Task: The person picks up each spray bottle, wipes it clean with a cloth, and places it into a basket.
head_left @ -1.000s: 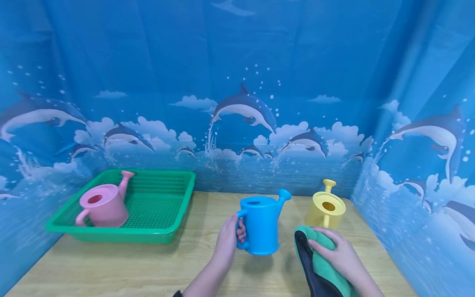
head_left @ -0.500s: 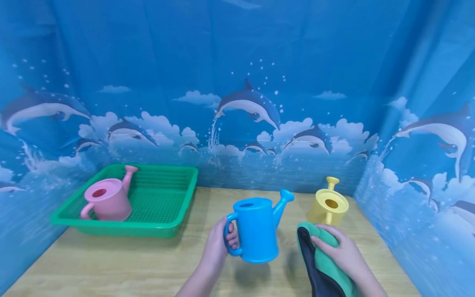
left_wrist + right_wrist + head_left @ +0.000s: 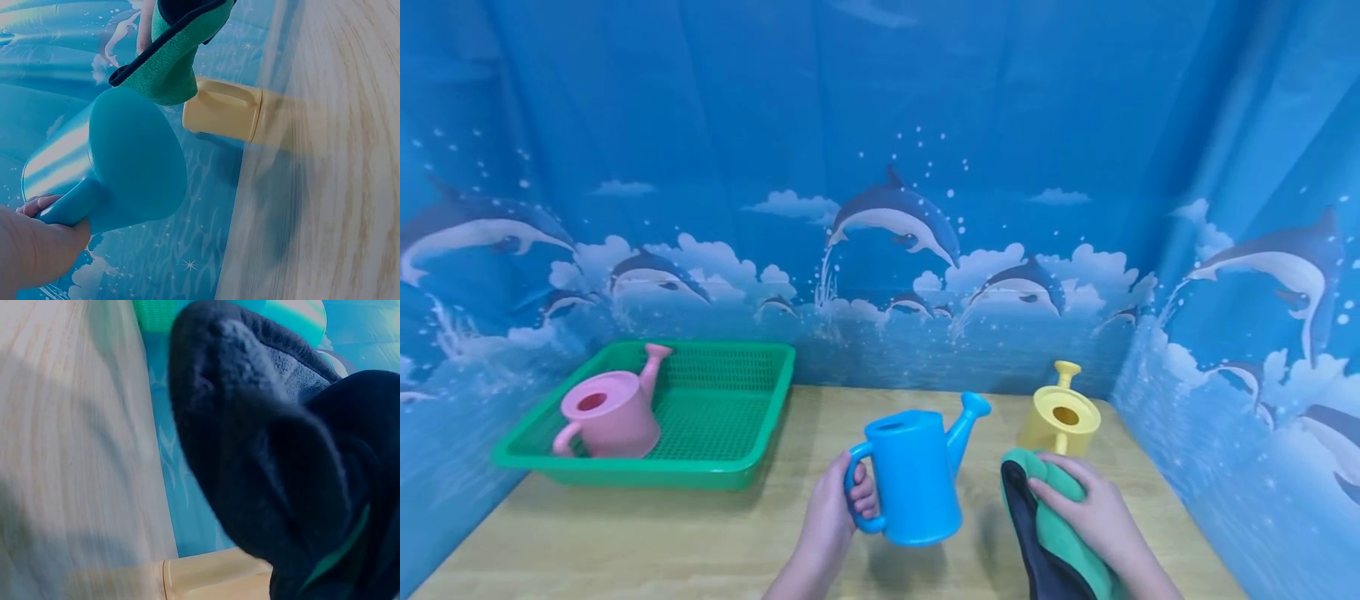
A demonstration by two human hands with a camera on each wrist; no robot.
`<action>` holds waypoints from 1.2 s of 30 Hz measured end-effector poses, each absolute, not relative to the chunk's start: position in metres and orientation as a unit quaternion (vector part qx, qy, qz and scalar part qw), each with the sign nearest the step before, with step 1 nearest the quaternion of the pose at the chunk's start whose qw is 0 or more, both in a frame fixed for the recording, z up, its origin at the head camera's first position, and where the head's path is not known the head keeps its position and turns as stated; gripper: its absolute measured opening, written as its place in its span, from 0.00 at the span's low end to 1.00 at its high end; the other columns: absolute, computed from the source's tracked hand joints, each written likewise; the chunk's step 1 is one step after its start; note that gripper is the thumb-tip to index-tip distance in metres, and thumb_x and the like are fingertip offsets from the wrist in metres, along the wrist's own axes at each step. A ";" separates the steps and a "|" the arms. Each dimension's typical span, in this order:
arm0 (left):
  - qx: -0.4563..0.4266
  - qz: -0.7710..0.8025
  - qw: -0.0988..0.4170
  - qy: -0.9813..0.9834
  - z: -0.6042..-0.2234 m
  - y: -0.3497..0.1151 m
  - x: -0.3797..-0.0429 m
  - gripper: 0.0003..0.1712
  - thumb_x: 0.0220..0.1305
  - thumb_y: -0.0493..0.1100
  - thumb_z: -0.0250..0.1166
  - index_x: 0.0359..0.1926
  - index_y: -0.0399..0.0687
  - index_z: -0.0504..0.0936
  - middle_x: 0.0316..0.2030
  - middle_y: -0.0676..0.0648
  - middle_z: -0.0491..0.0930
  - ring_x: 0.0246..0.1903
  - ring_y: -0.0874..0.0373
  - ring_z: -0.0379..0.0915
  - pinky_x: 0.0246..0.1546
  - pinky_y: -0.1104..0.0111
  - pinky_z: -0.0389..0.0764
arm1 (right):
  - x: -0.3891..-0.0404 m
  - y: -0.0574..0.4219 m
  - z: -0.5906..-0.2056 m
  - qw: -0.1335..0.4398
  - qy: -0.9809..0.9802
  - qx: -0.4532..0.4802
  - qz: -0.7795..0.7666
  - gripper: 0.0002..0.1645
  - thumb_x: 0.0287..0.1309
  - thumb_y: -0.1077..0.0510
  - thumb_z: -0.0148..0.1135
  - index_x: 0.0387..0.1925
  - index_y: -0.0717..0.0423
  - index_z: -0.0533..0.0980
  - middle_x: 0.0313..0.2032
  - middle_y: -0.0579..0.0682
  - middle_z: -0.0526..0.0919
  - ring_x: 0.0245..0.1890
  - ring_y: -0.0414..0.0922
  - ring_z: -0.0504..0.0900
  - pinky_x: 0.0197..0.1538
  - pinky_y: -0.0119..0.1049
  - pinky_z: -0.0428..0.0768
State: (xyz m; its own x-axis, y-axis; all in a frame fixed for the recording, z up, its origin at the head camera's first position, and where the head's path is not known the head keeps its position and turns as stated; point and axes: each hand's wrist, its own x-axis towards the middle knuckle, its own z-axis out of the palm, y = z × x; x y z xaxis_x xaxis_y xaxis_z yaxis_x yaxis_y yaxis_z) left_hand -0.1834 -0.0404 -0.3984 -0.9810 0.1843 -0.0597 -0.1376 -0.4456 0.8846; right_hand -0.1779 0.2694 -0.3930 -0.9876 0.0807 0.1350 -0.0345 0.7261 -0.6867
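Note:
My left hand (image 3: 831, 517) grips the handle of a blue watering can (image 3: 916, 483), holding it above the table with its spout tilted to the right. The can's flat underside shows in the left wrist view. In my right hand (image 3: 1093, 512) is a folded cloth (image 3: 1063, 533), green on one face and dark on the other. Its dark folds (image 3: 262, 450) fill much of the right wrist view and hide that hand. Just behind the cloth a yellow watering can (image 3: 1060, 417) stands on the table, its handle toward me.
A green plastic basket (image 3: 767, 417) stands at the left of the wooden table (image 3: 647, 542), with a pink watering can (image 3: 613, 417) inside it. A blue curtain (image 3: 760, 100) printed with dolphins encloses the back and both sides.
The blue watering can has come a little nearer and left, and its body leans more to one side. My right hand and the cloth have hardly moved.

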 end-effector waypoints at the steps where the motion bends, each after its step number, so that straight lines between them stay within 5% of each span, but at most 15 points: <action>1: 0.022 0.852 0.097 0.515 -0.399 -0.041 -0.183 0.21 0.76 0.49 0.34 0.23 0.53 0.61 0.18 0.57 0.57 0.18 0.65 0.55 0.25 0.75 0.63 | -0.177 0.269 -0.393 0.079 -0.925 -0.015 0.372 0.32 0.59 0.39 0.63 0.60 0.50 0.74 0.59 0.59 0.76 0.60 0.60 0.72 0.57 0.59 0.71; 6: 0.023 0.854 0.105 0.509 -0.398 -0.040 -0.182 0.21 0.76 0.49 0.33 0.24 0.53 0.61 0.18 0.57 0.57 0.18 0.66 0.55 0.24 0.75 0.63 | -0.173 0.264 -0.388 0.140 -0.916 -0.016 0.375 0.29 0.60 0.42 0.63 0.59 0.51 0.75 0.59 0.59 0.75 0.59 0.60 0.72 0.56 0.60 0.70; 11: 0.026 0.846 0.101 0.523 -0.396 -0.038 -0.180 0.21 0.76 0.49 0.33 0.24 0.53 0.61 0.18 0.57 0.57 0.18 0.65 0.55 0.24 0.75 0.63 | -0.160 0.239 -0.379 0.333 -0.890 0.068 0.303 0.22 0.49 0.56 0.73 0.49 0.51 0.81 0.48 0.56 0.80 0.47 0.54 0.77 0.46 0.52 0.75; 14: 0.025 0.841 0.101 0.531 -0.395 -0.036 -0.178 0.21 0.76 0.48 0.33 0.24 0.53 0.61 0.18 0.57 0.57 0.18 0.65 0.55 0.24 0.75 0.63 | -0.154 0.222 -0.377 0.437 -0.860 0.131 0.229 0.18 0.56 0.47 0.68 0.46 0.49 0.82 0.44 0.56 0.80 0.39 0.52 0.80 0.37 0.49 0.78; 17: 0.028 0.833 0.097 0.544 -0.393 -0.034 -0.177 0.21 0.77 0.49 0.33 0.24 0.53 0.61 0.18 0.56 0.58 0.19 0.64 0.56 0.24 0.74 0.64 | -0.150 0.206 -0.374 0.486 -0.837 0.179 0.176 0.25 0.64 0.35 0.52 0.47 0.46 0.82 0.42 0.56 0.78 0.31 0.50 0.81 0.26 0.45 0.79; 22: 0.027 0.815 0.078 0.573 -0.391 -0.032 -0.175 0.21 0.77 0.49 0.34 0.26 0.51 0.62 0.20 0.54 0.61 0.20 0.62 0.58 0.26 0.73 0.66 | -0.150 0.182 -0.368 0.525 -0.809 0.232 0.125 0.25 0.68 0.38 0.45 0.46 0.46 0.82 0.39 0.58 0.78 0.22 0.48 0.77 0.21 0.38 0.73; 36: 0.052 0.777 0.036 0.626 -0.390 -0.027 -0.166 0.19 0.78 0.50 0.37 0.30 0.47 0.63 0.25 0.51 0.63 0.25 0.60 0.61 0.30 0.72 0.68 | -0.159 0.145 -0.370 0.541 -0.794 0.260 0.092 0.22 0.70 0.47 0.42 0.46 0.46 0.83 0.36 0.64 0.79 0.27 0.56 0.81 0.27 0.48 0.80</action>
State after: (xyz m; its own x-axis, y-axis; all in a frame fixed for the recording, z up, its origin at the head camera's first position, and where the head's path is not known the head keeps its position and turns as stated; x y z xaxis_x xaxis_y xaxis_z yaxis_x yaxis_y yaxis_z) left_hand -0.1658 -0.0269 -0.3903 -0.9920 0.1208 0.0362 0.0096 -0.2138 0.9768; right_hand -0.1586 0.1454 -0.3701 -0.2791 -0.3148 0.9072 -0.5129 0.8475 0.1363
